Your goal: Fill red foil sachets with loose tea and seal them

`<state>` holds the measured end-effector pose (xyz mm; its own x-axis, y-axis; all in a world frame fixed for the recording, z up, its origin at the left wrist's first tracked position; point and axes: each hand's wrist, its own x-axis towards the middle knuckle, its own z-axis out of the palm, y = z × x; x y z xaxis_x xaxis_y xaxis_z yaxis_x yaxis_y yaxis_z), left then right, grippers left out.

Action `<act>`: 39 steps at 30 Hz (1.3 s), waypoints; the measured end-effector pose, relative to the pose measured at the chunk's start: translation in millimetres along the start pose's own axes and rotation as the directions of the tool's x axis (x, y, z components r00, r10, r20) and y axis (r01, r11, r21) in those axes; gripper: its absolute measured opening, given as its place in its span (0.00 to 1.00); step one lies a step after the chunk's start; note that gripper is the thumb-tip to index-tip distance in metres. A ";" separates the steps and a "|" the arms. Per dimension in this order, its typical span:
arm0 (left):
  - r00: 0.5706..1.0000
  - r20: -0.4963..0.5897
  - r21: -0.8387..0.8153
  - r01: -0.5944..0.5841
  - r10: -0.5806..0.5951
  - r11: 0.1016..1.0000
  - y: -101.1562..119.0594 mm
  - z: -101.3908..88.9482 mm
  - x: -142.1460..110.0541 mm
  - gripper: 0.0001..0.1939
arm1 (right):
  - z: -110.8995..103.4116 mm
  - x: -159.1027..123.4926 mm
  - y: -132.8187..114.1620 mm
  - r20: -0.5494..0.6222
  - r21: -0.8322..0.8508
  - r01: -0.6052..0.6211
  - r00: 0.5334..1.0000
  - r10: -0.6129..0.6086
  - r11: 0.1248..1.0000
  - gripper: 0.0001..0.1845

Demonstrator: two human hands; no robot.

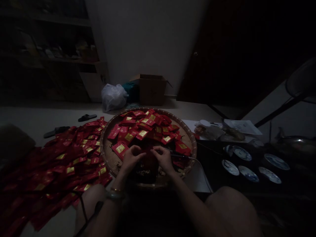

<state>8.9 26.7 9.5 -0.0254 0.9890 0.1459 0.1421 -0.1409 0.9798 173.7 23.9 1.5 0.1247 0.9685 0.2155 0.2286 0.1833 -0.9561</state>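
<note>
In the head view, both hands are over a round woven bamboo tray point(195, 144). My left hand point(132, 159) is closed, thumb and fingers pinched at the left upper edge of a dark red packet point(147, 158). At the opposite edge pinches my right hand point(163, 159). Dim light blurs the packet's outline and mouth. By the right hand's fingers is a slim dark pen-like tool point(181, 155) with a pale cable point(201, 166); whether the hand grips it too I cannot tell. Red packets with gold labels point(143, 133) pile up in the tray's far half, among dark loose bits.
A large heap of red packets point(71, 164) covers the floor at left, near dark slippers point(87, 117). Several blue-and-white dishes point(248, 173) stand at right. Behind are a cardboard box point(152, 90), a white plastic bag point(113, 96) and a clear container point(206, 128).
</note>
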 end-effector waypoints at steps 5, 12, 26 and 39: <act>1.000 0.004 -0.002 0.030 -0.030 1.000 1.7 2.4 -1.0 0.17 | -0.7 -1.4 -1.5 -0.035 -0.084 0.057 0.998 -0.060 0.995 0.14; 0.992 -0.018 -0.103 0.122 -0.125 0.987 6.6 3.8 -3.8 0.17 | 2.2 -9.5 -6.5 -0.032 -0.066 0.085 0.996 -0.087 0.994 0.13; 0.985 0.108 -0.205 0.158 -0.138 0.966 10.6 3.2 -4.2 0.21 | -7.0 5.1 -8.2 0.096 0.111 -0.020 0.995 0.009 0.994 0.10; 0.947 0.214 -0.182 0.279 -0.239 0.943 17.0 2.5 -7.2 0.13 | -13.1 12.4 -9.8 0.333 0.031 0.018 0.942 -0.028 0.999 0.08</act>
<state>13.9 17.3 24.8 0.1535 0.9802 -0.1251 -0.0537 0.1347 0.9894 185.6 31.9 16.1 -0.2104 0.9639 0.1633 0.2012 0.2062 -0.9576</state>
